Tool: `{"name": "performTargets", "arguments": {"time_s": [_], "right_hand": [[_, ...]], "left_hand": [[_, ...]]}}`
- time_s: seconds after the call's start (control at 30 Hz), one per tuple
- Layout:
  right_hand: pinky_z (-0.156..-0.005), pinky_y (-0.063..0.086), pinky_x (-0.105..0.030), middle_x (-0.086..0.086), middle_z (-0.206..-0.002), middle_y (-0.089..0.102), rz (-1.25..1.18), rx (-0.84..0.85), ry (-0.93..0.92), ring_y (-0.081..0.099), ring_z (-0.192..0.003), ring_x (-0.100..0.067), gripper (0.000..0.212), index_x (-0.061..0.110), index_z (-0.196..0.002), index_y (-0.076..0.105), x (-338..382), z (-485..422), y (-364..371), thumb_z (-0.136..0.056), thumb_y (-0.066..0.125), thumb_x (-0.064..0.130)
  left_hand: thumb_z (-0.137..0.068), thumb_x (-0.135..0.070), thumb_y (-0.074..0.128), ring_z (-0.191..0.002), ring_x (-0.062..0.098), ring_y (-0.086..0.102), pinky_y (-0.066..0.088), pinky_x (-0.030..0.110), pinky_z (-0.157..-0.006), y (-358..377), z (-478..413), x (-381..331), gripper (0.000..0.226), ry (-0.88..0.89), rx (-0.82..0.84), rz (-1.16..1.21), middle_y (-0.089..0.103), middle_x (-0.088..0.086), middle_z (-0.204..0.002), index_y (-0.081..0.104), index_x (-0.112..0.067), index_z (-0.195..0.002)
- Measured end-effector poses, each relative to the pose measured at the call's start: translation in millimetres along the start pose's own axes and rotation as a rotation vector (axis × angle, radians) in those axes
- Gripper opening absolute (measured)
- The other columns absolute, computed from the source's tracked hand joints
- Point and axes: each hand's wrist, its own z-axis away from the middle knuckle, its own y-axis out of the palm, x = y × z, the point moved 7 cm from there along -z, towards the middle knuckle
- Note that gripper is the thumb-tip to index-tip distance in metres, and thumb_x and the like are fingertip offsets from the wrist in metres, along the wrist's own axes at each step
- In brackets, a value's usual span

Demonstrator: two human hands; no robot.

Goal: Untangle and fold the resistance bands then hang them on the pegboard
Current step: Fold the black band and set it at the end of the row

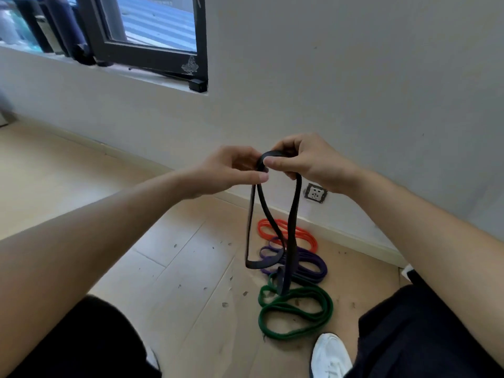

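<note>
A white sneaker (pixel 330 356) stands on the pale wooden floor (pixel 191 268) at 5 o'clock, between the person's two dark-clothed knees. Just beyond it, at 12 o'clock from the shoe, lies a green resistance band (pixel 296 330) in a flat figure-eight. A coiled purple resistance band (pixel 313 264) touches its far end, and beyond that an orange resistance band (pixel 300 232) lies near the skirting board. Above them, both hands meet at mid-frame. The left hand (pixel 229 170) and the right hand (pixel 311 162) each pinch the top fold of a black resistance band (pixel 296 211), thumbs nearly touching. Its long loops hang down over the purple and green bands; whether they reach the floor I cannot tell. A wall socket (pixel 315 192) sits at 4 o'clock from the right hand. A dark-framed window (pixel 152 50) is at 11 o'clock.
</note>
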Motion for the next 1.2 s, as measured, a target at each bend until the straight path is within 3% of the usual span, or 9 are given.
{"name": "performTargets", "arguments": {"time_s": [0.17, 0.27, 0.4, 0.57, 0.67, 0.77, 0.87, 1.03, 1.2], "right_hand": [[-0.066, 0.055, -0.027, -0.011, -0.081, 0.063, -0.017, 0.140, 0.066, 0.062, -0.070, -0.021, 0.033, 0.002, -0.106, 0.068, -8, 2, 10, -0.083, 0.080, 0.024], [-0.080, 0.057, -0.028, -0.006, -0.087, 0.070, 0.061, 0.203, 0.117, 0.071, -0.083, -0.020, 0.026, 0.003, -0.104, 0.067, -23, 2, 14, -0.083, 0.080, 0.012], [-0.078, 0.054, -0.024, -0.002, -0.085, 0.070, 0.143, 0.237, 0.161, 0.069, -0.081, -0.012, 0.014, 0.005, -0.097, 0.071, -44, 2, 24, -0.087, 0.077, 0.012], [-0.083, 0.056, -0.031, -0.008, -0.092, 0.072, 0.097, 0.143, 0.149, 0.072, -0.087, -0.018, 0.017, 0.005, -0.101, 0.072, -50, -4, 16, -0.087, 0.077, 0.014], [-0.081, 0.055, -0.029, -0.004, -0.087, 0.070, 0.026, 0.047, 0.086, 0.068, -0.082, -0.014, 0.018, 0.006, -0.100, 0.073, -33, -6, 1, -0.085, 0.078, 0.013], [-0.076, 0.055, -0.028, -0.004, -0.086, 0.065, -0.175, -0.068, -0.003, 0.064, -0.080, -0.014, 0.029, 0.011, -0.103, 0.071, -13, -9, -20, -0.076, 0.082, 0.015], [-0.074, 0.056, -0.028, -0.003, -0.087, 0.067, -0.302, -0.116, -0.099, 0.065, -0.080, -0.014, 0.026, 0.011, -0.107, 0.068, 6, -11, -32, -0.083, 0.077, 0.007], [-0.071, 0.055, -0.031, -0.002, -0.083, 0.073, -0.206, -0.156, -0.183, 0.066, -0.081, -0.024, 0.017, 0.011, -0.103, 0.069, 28, -12, -21, -0.089, 0.072, 0.003], [-0.071, 0.057, -0.031, -0.012, -0.088, 0.073, -0.141, -0.078, -0.154, 0.070, -0.071, -0.019, 0.025, 0.004, -0.109, 0.060, 33, -11, -2, -0.088, 0.073, 0.004]], "left_hand": [[-0.091, -0.021, 0.073, -0.096, 0.034, 0.071, 0.055, 0.054, -0.096, -9, 2, -2, 0.015, 0.030, -0.084, -0.033, 0.074, 0.020, -0.097, 0.073, -0.011, -0.101], [-0.092, -0.021, 0.072, -0.095, 0.031, 0.072, 0.057, 0.047, -0.096, -13, 4, -6, 0.011, 0.056, -0.111, 0.022, 0.074, 0.015, -0.093, 0.072, -0.013, -0.100], [-0.095, -0.017, 0.068, -0.093, 0.026, 0.071, 0.058, 0.039, -0.095, -20, 6, -7, 0.012, 0.062, -0.162, 0.103, 0.071, 0.010, -0.092, 0.069, -0.008, -0.103], [-0.097, -0.018, 0.066, -0.084, 0.015, 0.070, 0.058, 0.032, -0.090, -39, 12, 1, 0.020, 0.032, -0.291, 0.182, 0.066, 0.004, -0.088, 0.067, -0.001, -0.108], [-0.099, -0.021, 0.063, -0.085, 0.014, 0.069, 0.057, 0.037, -0.095, -50, 15, 10, 0.025, -0.002, -0.330, 0.179, 0.067, 0.005, -0.091, 0.067, -0.001, -0.113], [-0.100, -0.020, 0.061, -0.091, 0.014, 0.070, 0.054, 0.040, -0.102, -55, 17, 19, 0.017, -0.036, -0.292, 0.130, 0.068, 0.003, -0.096, 0.068, -0.010, -0.111], [-0.099, -0.018, 0.063, -0.099, 0.016, 0.070, 0.051, 0.042, -0.106, -49, 17, 21, 0.016, -0.072, -0.230, 0.107, 0.071, 0.004, -0.101, 0.068, -0.013, -0.113], [-0.094, -0.018, 0.068, -0.107, 0.019, 0.072, 0.051, 0.038, -0.105, -26, 15, 7, 0.025, -0.066, -0.091, 0.120, 0.075, 0.007, -0.108, 0.066, -0.014, -0.119], [-0.096, -0.017, 0.066, -0.095, 0.015, 0.072, 0.056, 0.026, -0.090, -26, 15, -12, 0.021, 0.016, -0.163, 0.216, 0.072, 0.005, -0.099, 0.067, -0.008, -0.116]]}}
